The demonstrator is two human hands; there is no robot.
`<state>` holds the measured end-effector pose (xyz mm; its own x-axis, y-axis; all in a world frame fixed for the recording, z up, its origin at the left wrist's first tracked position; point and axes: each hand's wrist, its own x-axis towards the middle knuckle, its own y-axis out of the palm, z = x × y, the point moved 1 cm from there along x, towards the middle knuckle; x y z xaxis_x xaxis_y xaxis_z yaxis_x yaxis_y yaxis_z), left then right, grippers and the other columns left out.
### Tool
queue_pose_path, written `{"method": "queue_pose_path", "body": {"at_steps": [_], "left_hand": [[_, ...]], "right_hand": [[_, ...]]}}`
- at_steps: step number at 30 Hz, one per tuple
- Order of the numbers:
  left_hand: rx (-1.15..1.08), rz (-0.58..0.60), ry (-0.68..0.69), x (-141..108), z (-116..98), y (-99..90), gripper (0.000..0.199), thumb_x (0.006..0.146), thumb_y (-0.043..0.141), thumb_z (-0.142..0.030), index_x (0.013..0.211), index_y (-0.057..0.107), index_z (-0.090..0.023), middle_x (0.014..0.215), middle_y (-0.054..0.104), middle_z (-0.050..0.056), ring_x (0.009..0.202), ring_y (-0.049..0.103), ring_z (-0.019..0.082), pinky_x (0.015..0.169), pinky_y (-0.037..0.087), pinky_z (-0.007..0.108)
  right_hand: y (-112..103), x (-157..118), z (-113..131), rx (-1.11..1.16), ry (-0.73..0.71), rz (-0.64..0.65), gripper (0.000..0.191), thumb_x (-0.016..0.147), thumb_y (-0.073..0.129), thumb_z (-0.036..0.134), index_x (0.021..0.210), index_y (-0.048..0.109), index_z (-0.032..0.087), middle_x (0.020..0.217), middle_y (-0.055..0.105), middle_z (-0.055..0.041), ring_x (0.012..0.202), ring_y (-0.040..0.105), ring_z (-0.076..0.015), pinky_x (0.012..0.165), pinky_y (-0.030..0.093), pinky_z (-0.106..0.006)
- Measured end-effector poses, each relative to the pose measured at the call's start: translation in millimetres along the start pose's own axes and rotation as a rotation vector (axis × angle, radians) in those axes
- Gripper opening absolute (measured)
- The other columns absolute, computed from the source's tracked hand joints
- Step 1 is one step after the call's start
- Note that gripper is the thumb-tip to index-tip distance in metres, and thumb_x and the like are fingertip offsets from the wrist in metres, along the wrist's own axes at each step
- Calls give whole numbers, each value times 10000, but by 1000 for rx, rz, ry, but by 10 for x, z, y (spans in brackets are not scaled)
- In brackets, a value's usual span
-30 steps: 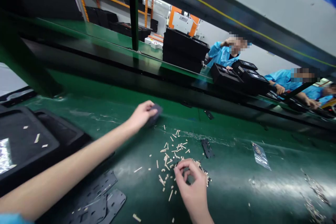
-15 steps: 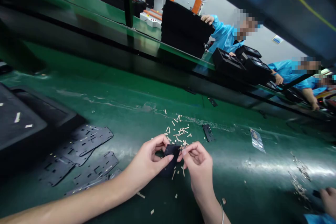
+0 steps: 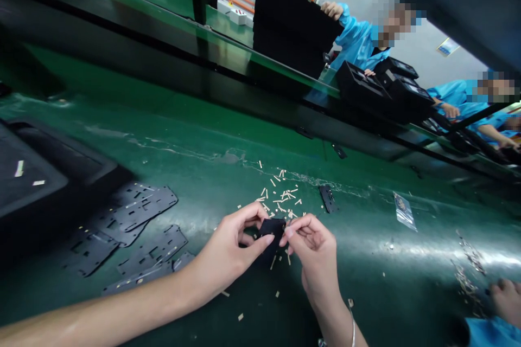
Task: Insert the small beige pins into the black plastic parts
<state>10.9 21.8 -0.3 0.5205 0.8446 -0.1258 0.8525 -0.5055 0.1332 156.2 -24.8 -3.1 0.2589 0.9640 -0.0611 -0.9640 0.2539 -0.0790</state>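
My left hand [image 3: 240,244] is closed on a black flat plate [image 3: 271,246], its thumb pressed on the near face and its fingers behind. The plate is tilted up above the green bench. At the plate's upper right edge, my right hand [image 3: 311,244] pinches with thumb and forefinger; what sits between those fingertips is too small to name. Small pale strips [image 3: 287,195] lie scattered on the bench just beyond both hands, and a few more lie under and in front of them.
Black cut-out plates [image 3: 148,209] lie overlapping at left, beside a large black tray [image 3: 36,173]. A small black plate [image 3: 326,198] and a clear bag [image 3: 405,211] lie to the right. Metal bits [image 3: 468,279] sit near another person's hand [image 3: 507,301]. Co-workers in blue stand behind the shelf.
The view has shifted, so the background sits higher and further right. Both hands keep their places at the black plate, with my right fingers still at its upper right edge.
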Motion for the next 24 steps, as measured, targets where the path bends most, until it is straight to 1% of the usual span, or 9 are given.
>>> {"method": "queue_pose_path", "body": {"at_steps": [3, 10, 14, 24], "left_hand": [[-9, 19, 1, -1, 6, -4, 106, 721, 562, -181, 732, 457, -173, 710, 465, -14, 686, 486, 113, 479, 393, 148], [-29, 52, -11, -5, -3, -17, 111, 729, 562, -195, 740, 453, -174, 722, 504, -7, 693, 509, 121, 498, 399, 169], [-34, 60, -11, -2, 0, -24, 114, 731, 563, -188, 747, 451, -175, 722, 501, -11, 695, 507, 119, 497, 393, 169], [-86, 73, -33, -9, -4, -21, 126, 735, 572, -188, 743, 447, -175, 723, 533, -7, 691, 524, 120, 514, 393, 185]], "right_hand": [[-4, 8, 0, 35, 12, 14, 107, 751, 634, 227, 691, 568, 169, 671, 547, 15, 561, 568, -90, 460, 420, -179], [7, 13, 29, 77, 46, 2, 136, 718, 664, 248, 668, 568, 166, 617, 556, 16, 521, 563, -92, 414, 406, -169], [16, 16, 36, 92, 61, -5, 137, 703, 674, 235, 659, 564, 167, 574, 562, 23, 502, 562, -89, 410, 413, -161], [16, 9, 60, 90, 82, 3, 141, 704, 670, 232, 658, 554, 166, 556, 571, 22, 481, 552, -87, 415, 426, -173]]}}
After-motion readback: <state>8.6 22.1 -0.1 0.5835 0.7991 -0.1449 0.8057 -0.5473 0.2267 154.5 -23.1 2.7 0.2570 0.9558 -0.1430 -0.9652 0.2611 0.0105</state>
